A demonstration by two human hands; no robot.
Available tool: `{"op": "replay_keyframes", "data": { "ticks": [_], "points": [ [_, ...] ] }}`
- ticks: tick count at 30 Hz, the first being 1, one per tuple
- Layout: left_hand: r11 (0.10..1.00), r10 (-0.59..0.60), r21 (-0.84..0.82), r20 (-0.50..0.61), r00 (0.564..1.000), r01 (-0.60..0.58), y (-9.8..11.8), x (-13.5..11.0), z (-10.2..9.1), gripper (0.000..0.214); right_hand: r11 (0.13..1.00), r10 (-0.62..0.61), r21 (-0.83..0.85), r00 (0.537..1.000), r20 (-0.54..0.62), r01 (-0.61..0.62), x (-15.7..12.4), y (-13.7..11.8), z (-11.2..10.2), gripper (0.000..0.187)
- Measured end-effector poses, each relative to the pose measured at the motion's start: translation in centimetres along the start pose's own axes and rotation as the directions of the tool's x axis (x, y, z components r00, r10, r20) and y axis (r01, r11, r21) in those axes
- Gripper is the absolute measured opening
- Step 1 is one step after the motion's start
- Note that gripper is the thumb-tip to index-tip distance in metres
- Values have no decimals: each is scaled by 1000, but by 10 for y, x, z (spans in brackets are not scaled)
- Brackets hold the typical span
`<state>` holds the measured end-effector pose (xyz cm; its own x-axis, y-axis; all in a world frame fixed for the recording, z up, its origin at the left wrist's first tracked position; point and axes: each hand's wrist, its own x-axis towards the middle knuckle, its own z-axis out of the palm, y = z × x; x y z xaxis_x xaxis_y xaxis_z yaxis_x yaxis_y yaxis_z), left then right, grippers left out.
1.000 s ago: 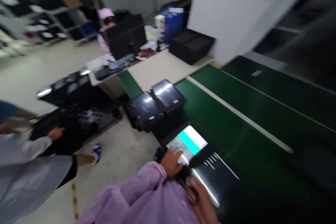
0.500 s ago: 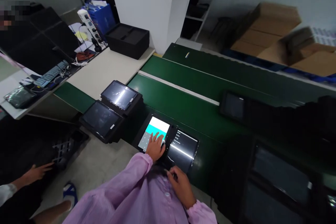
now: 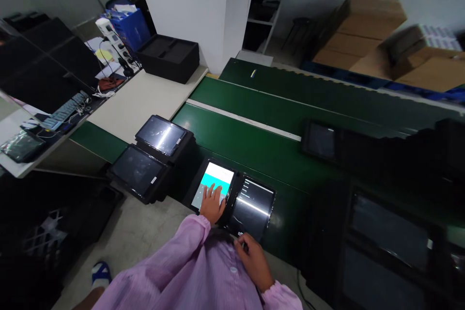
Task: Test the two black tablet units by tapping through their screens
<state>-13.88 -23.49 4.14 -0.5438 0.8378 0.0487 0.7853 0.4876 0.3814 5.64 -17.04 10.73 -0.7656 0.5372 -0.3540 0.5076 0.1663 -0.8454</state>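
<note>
My left hand lies over the lower part of a lit tablet, fingers spread and stretched out. White, teal and grey bands with a keypad fill its screen. Just right of it, a second tablet shows a dark screen with a short text menu and a bright reflection. By that tablet's near edge, close to my body, is my right hand, its fingers curled in; whatever they may hold is hidden.
Two stacks topped by dark tablets stand on the left. More tablets lie in black foam at right, another farther back. A black foam box sits on the pale board. A foot in a blue sandal is on the floor.
The view has shifted slightly. My left fingers have shifted a little over the lit screen. Another person's hand at the lower left has gone out of view.
</note>
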Motion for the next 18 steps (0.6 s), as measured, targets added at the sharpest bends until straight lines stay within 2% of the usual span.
{"op": "replay_keyframes", "data": {
  "ticks": [6,8,11,15,18],
  "points": [
    [999,24,-26,-26,999,-25,-10,-6,-12,50,996,-73,-53,997,-37,71,3,7,4,46],
    [999,-25,-49,-52,998,23,-22,-17,-19,47,992,-82,-100,996,-34,78,6,10,5,47],
    [986,-150,-87,-93,984,142,-50,-48,-24,44,987,-86,-136,996,-25,82,10,10,9,45],
    [958,-275,-132,-160,948,255,-85,-86,-22,42,998,-55,17,997,-56,56,18,8,19,43],
    [947,-288,-192,-162,944,256,-98,-83,-22,44,981,50,190,992,-119,-26,30,12,25,43]
  ]
}}
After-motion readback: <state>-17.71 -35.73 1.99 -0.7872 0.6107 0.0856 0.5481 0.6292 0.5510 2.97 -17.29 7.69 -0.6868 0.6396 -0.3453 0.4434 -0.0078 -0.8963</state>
